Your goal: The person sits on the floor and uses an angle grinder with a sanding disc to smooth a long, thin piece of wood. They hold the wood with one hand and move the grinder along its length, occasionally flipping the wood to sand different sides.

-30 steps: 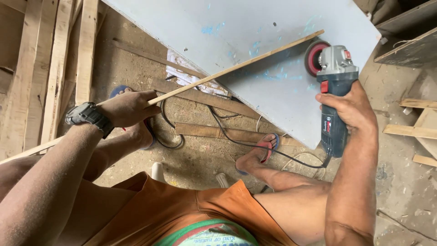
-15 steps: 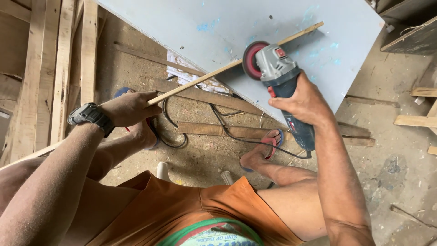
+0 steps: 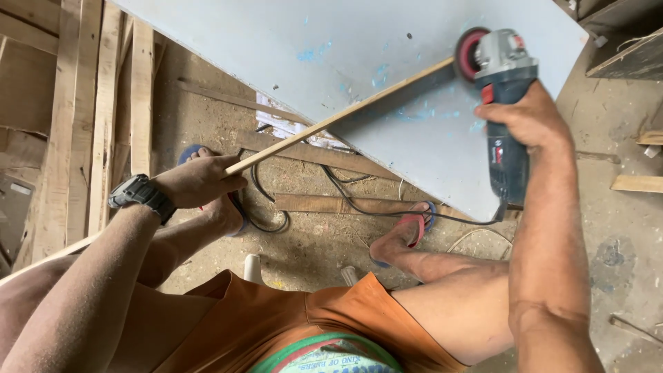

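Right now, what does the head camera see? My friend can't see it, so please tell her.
A person's right hand holds an angle grinder against the far end of a thin wooden strip, gripped by the left hand, over a pale blue board.

Dusty dirt floor (image 3: 318, 242), wooden planks (image 3: 103, 103) left, pale blue board (image 3: 276, 41).

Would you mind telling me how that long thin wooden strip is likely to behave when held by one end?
The wooden strip is long and very slim, so it would probably flex and bounce at its far end. The left hand grips it partway along, which likely steadies it. It looks light for its length, and thin enough that it might snap under the grinder in the right hand.
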